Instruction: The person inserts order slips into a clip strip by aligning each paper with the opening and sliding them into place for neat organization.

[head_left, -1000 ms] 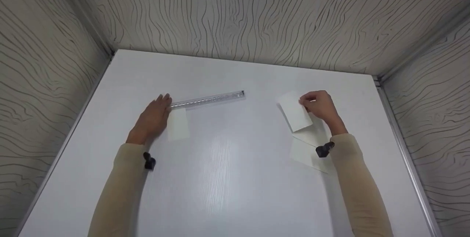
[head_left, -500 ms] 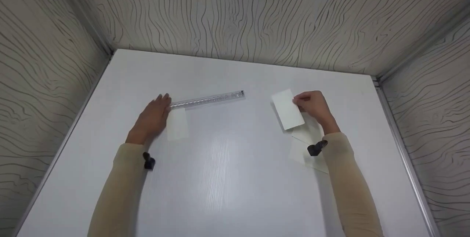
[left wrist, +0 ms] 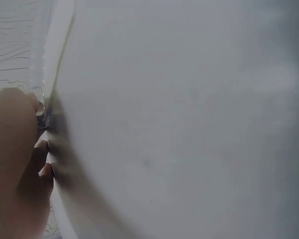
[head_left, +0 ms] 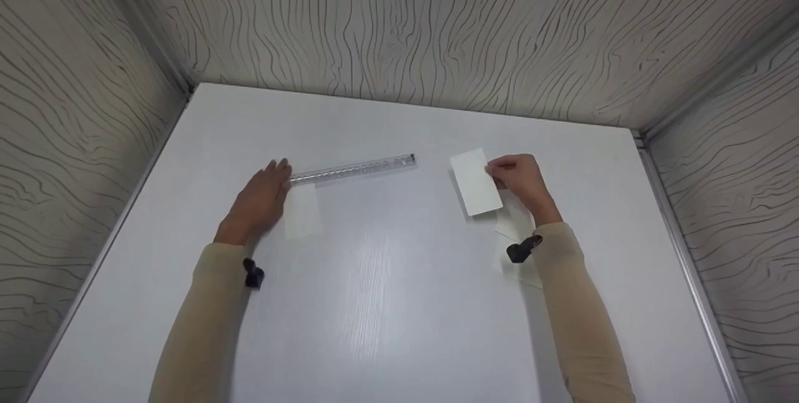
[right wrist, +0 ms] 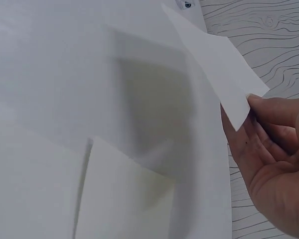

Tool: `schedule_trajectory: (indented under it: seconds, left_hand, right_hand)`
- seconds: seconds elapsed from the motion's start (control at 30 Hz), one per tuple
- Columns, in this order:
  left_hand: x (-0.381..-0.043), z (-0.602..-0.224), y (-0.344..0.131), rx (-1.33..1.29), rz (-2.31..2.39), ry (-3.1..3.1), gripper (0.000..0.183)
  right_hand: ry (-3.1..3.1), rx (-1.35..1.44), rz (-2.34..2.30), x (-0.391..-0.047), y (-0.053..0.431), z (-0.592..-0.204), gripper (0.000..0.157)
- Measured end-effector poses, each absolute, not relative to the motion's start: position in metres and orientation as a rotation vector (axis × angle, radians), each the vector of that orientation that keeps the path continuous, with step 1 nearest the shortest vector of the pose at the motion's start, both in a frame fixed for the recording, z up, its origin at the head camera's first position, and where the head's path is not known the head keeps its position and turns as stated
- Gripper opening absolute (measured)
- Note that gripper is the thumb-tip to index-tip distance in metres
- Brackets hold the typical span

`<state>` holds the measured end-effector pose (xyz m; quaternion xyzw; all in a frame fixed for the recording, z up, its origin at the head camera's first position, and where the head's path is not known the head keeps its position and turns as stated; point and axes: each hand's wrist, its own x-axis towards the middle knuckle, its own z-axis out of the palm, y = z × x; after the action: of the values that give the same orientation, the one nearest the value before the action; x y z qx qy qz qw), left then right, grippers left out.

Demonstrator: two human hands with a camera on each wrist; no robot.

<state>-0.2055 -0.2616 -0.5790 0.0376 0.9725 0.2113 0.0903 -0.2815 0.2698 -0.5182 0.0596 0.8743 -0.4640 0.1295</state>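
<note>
My left hand [head_left: 257,202] rests with extended fingers on the left end of a clear plastic ruler [head_left: 359,169], which lies slanted on the white table. Just below the ruler, beside that hand, lies a small cream sheet of paper [head_left: 303,213]. Thumb and fingers of my right hand [head_left: 524,181] pinch the right edge of another small blank paper sheet [head_left: 476,182]. The right wrist view shows this raised sheet [right wrist: 217,64] bent, its shadow falling on the table. In the left wrist view, fingertips press down by the ruler [left wrist: 37,64]; its end is partly hidden.
Two loose, overlapping paper sheets, an upper one [head_left: 514,221] and a lower one [head_left: 507,262], lie under and beside my right wrist, partly covered. Wood-grain panels [head_left: 399,29] stand behind the table [head_left: 387,328] and along both sides.
My right hand has moved left with the pinched sheet, away from the loose sheets and nearer the ruler's right end. The left hand and ruler stay in place.
</note>
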Motion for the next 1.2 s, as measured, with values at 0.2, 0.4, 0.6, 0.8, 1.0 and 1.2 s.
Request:
schedule_trajectory:
  seconds: [0.2, 0.4, 0.6, 0.8, 1.0, 1.2]
  left_hand:
    - [-0.206, -0.582, -0.264, 0.150, 0.627, 2.911, 0.056]
    - [-0.206, -0.581, -0.263, 0.149, 0.625, 2.910, 0.056]
    - [-0.206, -0.577, -0.260, 0.108, 0.624, 2.891, 0.058]
    - [-0.206, -0.579, -0.261, 0.096, 0.620, 2.889, 0.057]
    - [-0.204, -0.579, -0.261, 0.112, 0.629, 2.896, 0.058]
    - [-0.205, -0.579, -0.262, 0.162, 0.624, 2.923, 0.056]
  right_hand:
    - [2.482, 0.222, -1.430, -0.282, 0.258, -0.523, 0.033]
    - [2.451, 0.259, -1.485, -0.283, 0.248, -0.527, 0.031]
    - [2.418, 0.329, -1.538, -0.285, 0.238, -0.531, 0.030]
    - [2.392, 0.364, -1.572, -0.285, 0.228, -0.537, 0.029]
    - [2.380, 0.380, -1.571, -0.286, 0.219, -0.542, 0.031]
    - [2.366, 0.422, -1.577, -0.287, 0.213, -0.546, 0.032]
